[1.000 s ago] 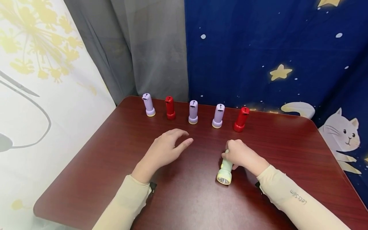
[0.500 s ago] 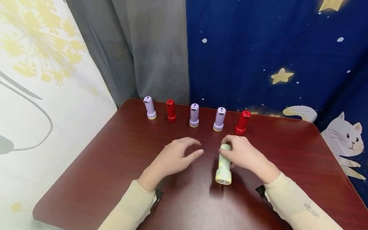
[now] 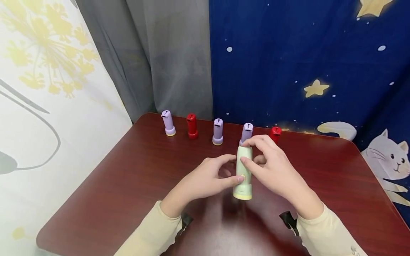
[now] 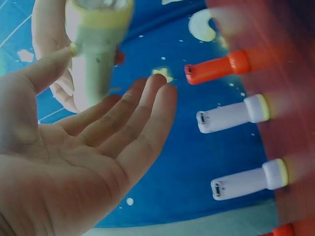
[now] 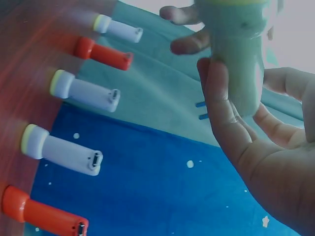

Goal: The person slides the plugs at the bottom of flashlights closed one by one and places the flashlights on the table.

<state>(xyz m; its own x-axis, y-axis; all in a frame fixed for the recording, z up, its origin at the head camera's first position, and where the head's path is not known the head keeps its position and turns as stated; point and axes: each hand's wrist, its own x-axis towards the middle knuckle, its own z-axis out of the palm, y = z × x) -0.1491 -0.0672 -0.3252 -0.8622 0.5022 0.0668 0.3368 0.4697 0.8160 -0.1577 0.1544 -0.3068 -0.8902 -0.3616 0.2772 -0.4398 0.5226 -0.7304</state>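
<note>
A pale green flashlight (image 3: 244,167) with a yellow rim is held upright above the table, lens end down. My right hand (image 3: 272,163) grips its upper part, thumb on the near side and fingers round the top and far side. From the left, my left hand (image 3: 205,179) reaches to it, with the thumb tip at the yellow switch. In the left wrist view the left hand's fingers (image 4: 142,123) are spread and fairly straight, apart from the flashlight's body (image 4: 93,64). The right wrist view shows the right hand's thumb and fingers around the flashlight's handle (image 5: 238,73).
Along the table's back edge several flashlights stand lens down in a row: lilac ones (image 3: 218,131) and red ones (image 3: 192,126). The right hand partly covers the rightmost red flashlight (image 3: 276,133). Behind the dark red table (image 3: 128,185) hang grey and blue curtains (image 3: 288,53).
My right hand has lifted the green flashlight off the table and turned it upright, lens down. My left hand has moved right until its thumb meets the flashlight. The head view has tilted slightly.
</note>
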